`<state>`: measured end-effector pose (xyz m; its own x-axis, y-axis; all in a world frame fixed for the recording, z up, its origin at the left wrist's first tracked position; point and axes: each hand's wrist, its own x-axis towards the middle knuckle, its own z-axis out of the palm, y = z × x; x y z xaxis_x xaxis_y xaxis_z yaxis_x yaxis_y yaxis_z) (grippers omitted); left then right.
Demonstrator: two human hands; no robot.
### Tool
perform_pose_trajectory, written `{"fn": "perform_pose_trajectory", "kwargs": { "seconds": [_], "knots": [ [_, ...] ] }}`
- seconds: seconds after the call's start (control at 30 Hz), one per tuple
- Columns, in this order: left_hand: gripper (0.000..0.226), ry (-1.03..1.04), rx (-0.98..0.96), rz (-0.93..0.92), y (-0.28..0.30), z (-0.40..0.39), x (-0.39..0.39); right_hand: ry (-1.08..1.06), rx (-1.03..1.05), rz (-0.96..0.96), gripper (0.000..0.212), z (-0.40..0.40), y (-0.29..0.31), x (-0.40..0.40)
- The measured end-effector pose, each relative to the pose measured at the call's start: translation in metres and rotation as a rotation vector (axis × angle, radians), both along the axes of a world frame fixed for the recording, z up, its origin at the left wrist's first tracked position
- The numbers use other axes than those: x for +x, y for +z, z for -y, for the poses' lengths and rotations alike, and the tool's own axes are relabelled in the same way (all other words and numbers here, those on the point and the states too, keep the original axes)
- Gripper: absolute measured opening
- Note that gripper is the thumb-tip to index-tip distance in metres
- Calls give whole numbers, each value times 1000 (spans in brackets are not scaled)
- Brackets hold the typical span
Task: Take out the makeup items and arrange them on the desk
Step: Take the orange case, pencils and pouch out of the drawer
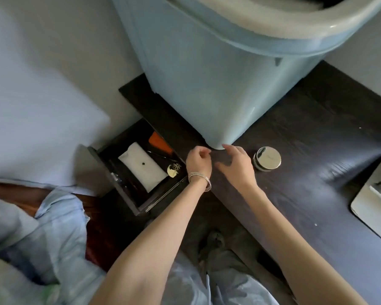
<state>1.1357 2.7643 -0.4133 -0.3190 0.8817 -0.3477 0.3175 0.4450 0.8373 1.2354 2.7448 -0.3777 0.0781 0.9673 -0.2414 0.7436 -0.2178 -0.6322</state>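
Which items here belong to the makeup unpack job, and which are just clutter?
Job:
open drawer
white pouch
orange item
thin dark stick
gold ornament
round silver-lidded jar
dark desk
left hand
right hand

Lying about:
pale blue bin
white device

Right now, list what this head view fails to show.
- Open drawer: its rear part is hidden under the desk edge.
- Left hand: whether it pinches anything is too blurred to tell.
- White device: cut off by the right edge.
- Blue tub: its inside is cut off by the top edge.
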Motion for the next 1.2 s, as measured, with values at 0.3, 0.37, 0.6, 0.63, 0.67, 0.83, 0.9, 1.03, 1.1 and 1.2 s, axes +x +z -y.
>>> {"fn": "perform_pose_trajectory", "kwargs": {
  "seconds": [0.3, 0.37, 0.6, 0.63, 0.67, 0.83, 0.9, 1.03, 1.1, 1.2],
  "knots": [
    [23, 73, -222, 85, -31, -1, -145, 106, -175, -142, 59, 1, -46, -138],
    [27, 12, -317, 101, -46, -5, -167, 89, -260, -168, 64, -8, -62, -158],
    [42, -227, -521, 157, -90, -30, -204, 82, -494, -38, 84, -54, -144, -195],
    [41, -248, -539, 163, -101, -33, -205, 102, -508, 17, 83, -60, -158, -197],
    [38, -265, -565, 174, -112, -35, -207, 121, -518, 70, 81, -65, -171, -197],
    [15, -264, -647, 260, -148, -44, -211, 308, -619, 366, 76, -76, -218, -195],
    [21, -254, -658, 302, -158, -47, -211, 373, -639, 473, 73, -80, -229, -196],
    [16, -201, -711, 357, -169, -53, -210, 450, -644, 634, 77, -83, -245, -203],
    [30, -201, -713, 373, -174, -54, -212, 445, -630, 655, 79, -85, -251, -204],
    [45, -213, -754, 380, -175, -55, -217, 417, -542, 667, 74, -89, -253, -203]
  ]
}}
